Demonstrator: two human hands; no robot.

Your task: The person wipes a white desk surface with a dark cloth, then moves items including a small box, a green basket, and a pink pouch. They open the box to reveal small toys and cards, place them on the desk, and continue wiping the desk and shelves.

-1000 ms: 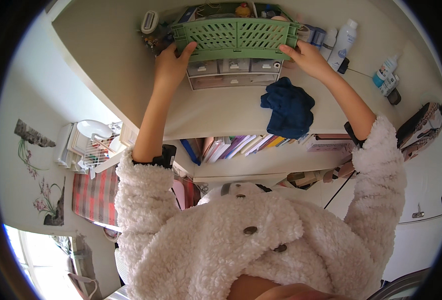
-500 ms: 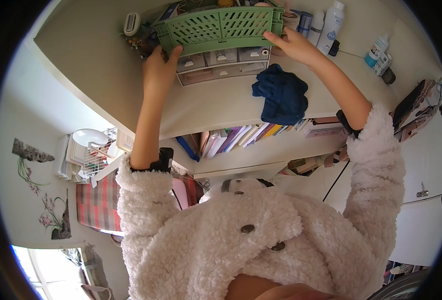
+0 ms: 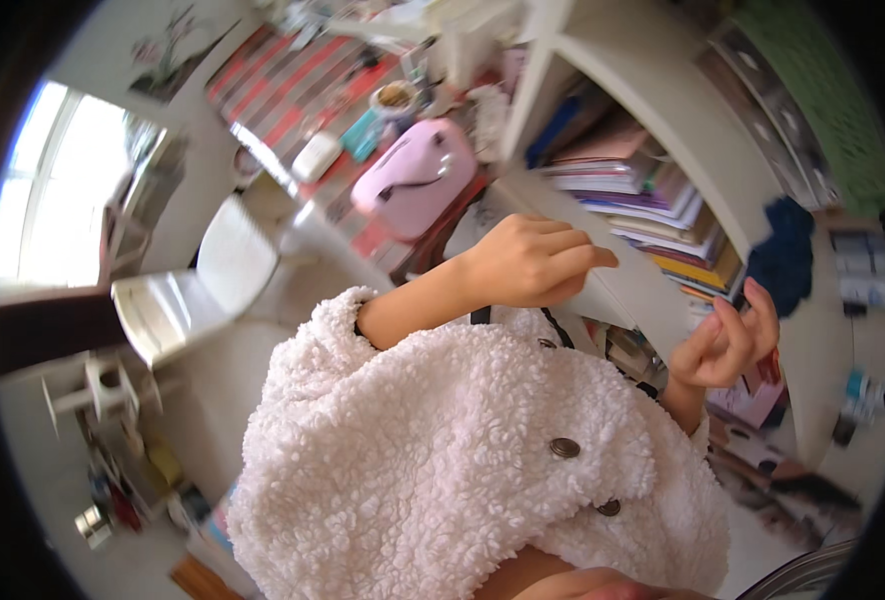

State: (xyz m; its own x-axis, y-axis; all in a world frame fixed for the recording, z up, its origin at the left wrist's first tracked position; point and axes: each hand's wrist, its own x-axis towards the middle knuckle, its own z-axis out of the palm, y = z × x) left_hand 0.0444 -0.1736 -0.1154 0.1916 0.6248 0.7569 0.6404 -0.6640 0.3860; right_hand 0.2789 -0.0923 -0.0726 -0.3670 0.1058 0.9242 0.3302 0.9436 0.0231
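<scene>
My left hand (image 3: 538, 260) is in mid-air in front of the shelf, its fingers curled in with the index finger a little out, and nothing shows in it. To its right, my right hand (image 3: 725, 340) is raised with its fingers half bent and apart, holding nothing visible. Beyond the hands, a row of books (image 3: 653, 205) stands in a shelf compartment. On the shelf top at the right lies a crumpled dark blue cloth (image 3: 783, 258). The green slatted basket (image 3: 833, 110) rests over the small drawer unit (image 3: 768, 105) near the upper right rim, away from both hands.
To the left of the shelf, a pink case (image 3: 418, 180) sits on a table with a red and grey striped cloth (image 3: 283, 95), beside a small white box (image 3: 317, 157) and a bowl (image 3: 395, 98). A white chair (image 3: 233, 255) stands further left, near a bright window (image 3: 58, 200).
Both hands have let go of the green basket and come down in front of my body. The view has swung left, bringing in the table and chair, with some blur.
</scene>
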